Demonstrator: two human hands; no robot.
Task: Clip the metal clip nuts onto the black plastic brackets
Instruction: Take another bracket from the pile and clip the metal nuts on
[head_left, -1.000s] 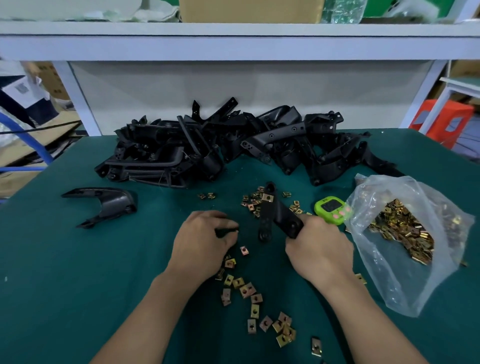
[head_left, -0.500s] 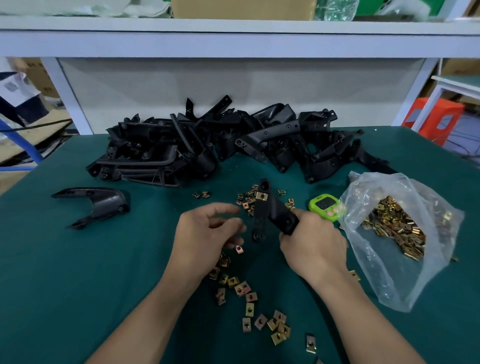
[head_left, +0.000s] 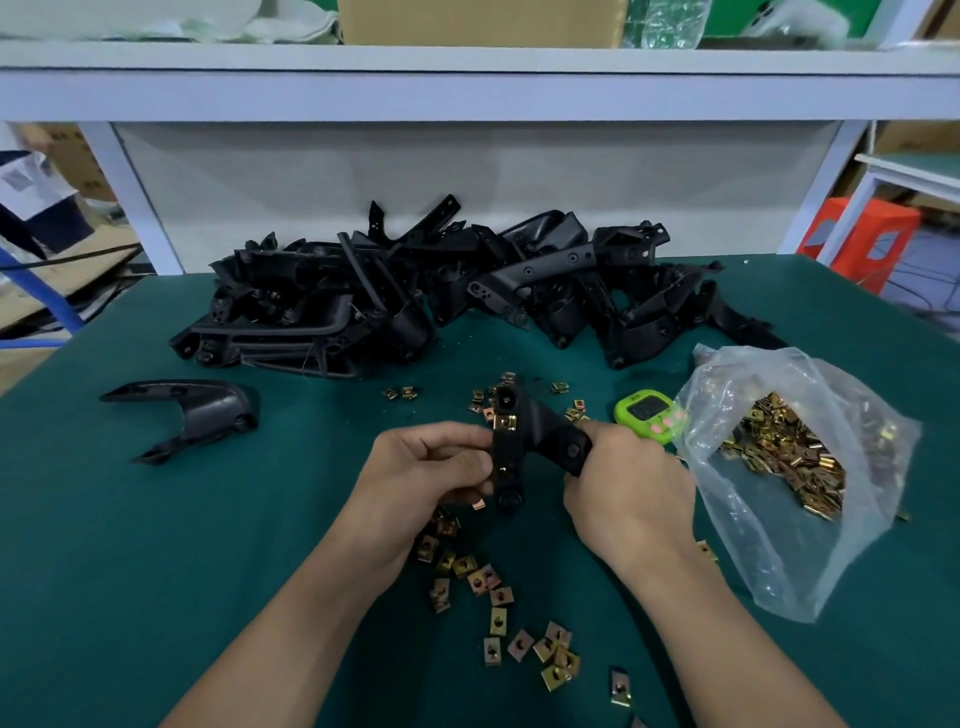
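Black bracket (head_left: 524, 447) gripped by left hand (head_left: 426, 478), right hand (head_left: 628, 493).

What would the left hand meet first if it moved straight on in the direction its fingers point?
The left hand points rightward, its fingers already against the black plastic bracket with a brass-coloured metal clip nut on it, so it would probably meet that bracket first; depth is unclear.

left hand (head_left: 423, 470): fingertips hidden behind bracket (head_left: 511, 457) | right hand (head_left: 626, 499): palm side hidden, grip unclear | timer (head_left: 647, 413): digits too small to read | forearms cut by lower edge | cardboard box (head_left: 480, 21) cut by top edge
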